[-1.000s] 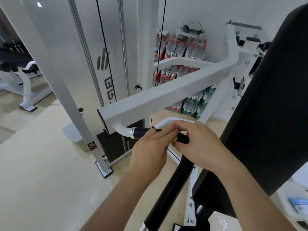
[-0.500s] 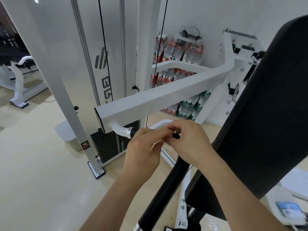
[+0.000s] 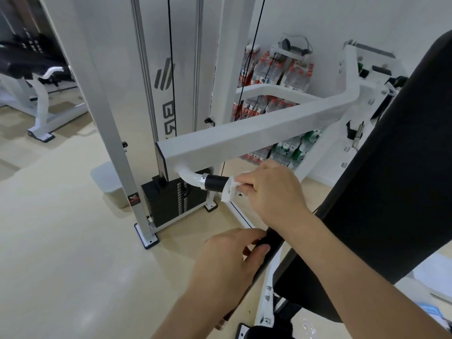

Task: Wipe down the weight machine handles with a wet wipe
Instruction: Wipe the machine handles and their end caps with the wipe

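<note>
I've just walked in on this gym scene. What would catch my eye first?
Probably the right hand at the centre, pressing a crumpled white wipe around the short black handle under the big white bar. Below it, the left hand rests its fingers on a slanted black tube. A large black pad fills the right side.

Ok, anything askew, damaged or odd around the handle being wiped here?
Nothing stands out. The right hand holds the white wipe against the black handle grip, which looks intact. The left hand rests by the lower black bar.
</note>
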A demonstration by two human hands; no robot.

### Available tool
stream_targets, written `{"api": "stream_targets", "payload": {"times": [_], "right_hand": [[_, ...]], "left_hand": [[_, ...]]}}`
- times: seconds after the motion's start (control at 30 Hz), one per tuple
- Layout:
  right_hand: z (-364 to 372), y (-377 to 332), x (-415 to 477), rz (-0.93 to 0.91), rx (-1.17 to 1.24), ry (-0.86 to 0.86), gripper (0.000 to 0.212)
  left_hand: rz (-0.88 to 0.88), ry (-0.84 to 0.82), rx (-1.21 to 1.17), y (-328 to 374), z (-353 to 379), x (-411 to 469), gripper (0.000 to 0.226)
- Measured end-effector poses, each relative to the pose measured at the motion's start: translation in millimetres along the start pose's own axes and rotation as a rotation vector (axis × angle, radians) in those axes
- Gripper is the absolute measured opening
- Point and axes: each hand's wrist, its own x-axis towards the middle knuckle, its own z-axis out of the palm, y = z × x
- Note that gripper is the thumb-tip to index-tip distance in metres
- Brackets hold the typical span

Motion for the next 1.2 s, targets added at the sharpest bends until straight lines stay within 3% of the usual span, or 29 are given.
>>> {"api": "stream_targets", "payload": {"times": [0.07,0.27,0.6,0.7,0.77,0.8,0.9,1.0,1.1,1.2], "right_hand": [[-4,6,-7,-0.005,0.002,0.067,0.011],[2,-14,8,0.044,0.107,0.004,0.019],[25,-33,19,-0.074,-0.183,0.032,0.015],[27,-28,18,-0.077,-0.142,0.025,0.014],[29,-26,13,-0.071,-0.151,0.027,0.026],[30,-27,12,-0.069,-0.15,0.039,0.033],[27,-32,15,-0.061,-0.14,0.028,0.045],[27,-29,19,-0.043,-0.018,-0.048,0.051],[24,-25,14,-0.001,0.014,-0.101,0.059],[12,-20,2,0.027,-0.063,-0.015,0.052]], "left_hand": [[-0.03,-0.021,-0.026,1,-3,0,0.024],[-0.086,-0.026,-0.058,1,-2,0,0.025],[-0.12,-0.032,-0.094,-3,-7,0,0.019],[-0.143,0.198,-0.006,-22,-24,9,0.025],[-0.074,0.426,0.065,-37,-33,22,0.031],[-0.031,0.46,0.115,-42,-34,28,0.035],[0.131,0.379,0.331,-56,-23,45,0.04],[0.245,0.377,0.511,-67,-18,55,0.032],[0.336,0.38,0.581,-78,-35,66,0.024],[0.366,0.342,0.585,-83,-54,74,0.017]]}}
